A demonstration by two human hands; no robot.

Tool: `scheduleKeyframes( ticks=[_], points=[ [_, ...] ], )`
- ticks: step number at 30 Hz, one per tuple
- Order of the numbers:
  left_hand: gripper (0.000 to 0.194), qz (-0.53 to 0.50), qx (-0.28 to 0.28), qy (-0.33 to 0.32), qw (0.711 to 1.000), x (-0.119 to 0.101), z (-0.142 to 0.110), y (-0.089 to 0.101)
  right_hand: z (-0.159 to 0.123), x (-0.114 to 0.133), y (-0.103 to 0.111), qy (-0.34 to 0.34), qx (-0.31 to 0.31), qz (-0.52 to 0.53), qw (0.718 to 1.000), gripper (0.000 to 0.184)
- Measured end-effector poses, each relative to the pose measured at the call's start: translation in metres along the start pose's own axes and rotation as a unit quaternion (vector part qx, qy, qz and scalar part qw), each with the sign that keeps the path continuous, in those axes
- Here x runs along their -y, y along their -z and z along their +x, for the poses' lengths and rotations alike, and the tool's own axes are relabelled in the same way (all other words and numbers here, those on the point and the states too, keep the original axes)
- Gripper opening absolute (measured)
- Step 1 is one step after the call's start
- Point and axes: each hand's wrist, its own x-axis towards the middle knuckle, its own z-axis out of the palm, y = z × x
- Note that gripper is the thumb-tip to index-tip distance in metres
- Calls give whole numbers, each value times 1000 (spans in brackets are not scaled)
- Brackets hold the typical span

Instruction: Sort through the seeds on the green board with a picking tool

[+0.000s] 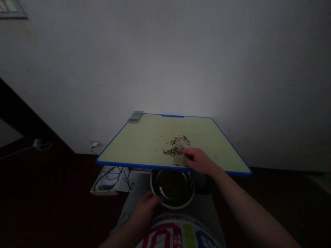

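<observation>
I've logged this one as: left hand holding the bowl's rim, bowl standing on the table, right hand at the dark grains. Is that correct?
Not quite: the bowl isn't on the table. The head view shows it over the lap, below the table's near edge. The left hand does hold its rim, and the right hand is at the dark grains.

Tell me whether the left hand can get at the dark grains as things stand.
Probably not: the left hand holds the bowl lower than the table, whose near edge comes between hand and dark grains.
</observation>
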Motion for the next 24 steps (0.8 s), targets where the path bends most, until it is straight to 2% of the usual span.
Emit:
scheduleKeyframes(
  ticks=[6,10,17,20,24],
  points=[
    [19,17,-8,-4,1000,0,1,1,3,9,0,7,10,4,1000,48],
    [20,15,-4,-3,1000,0,2,2,4,4,7,-3,18,-6,1000,50],
    [20,16,-16,2,1000,-2,1,0,-18,-19,29,-99,-5,-43,994,44],
    [21,21,-8,-1,1000,-1,3,1,-24,-14,26,-109,-5,-52,993,44],
    [20,26,-10,-1,1000,1,4,3,-20,2,13,-104,3,-52,993,46]
  ],
)
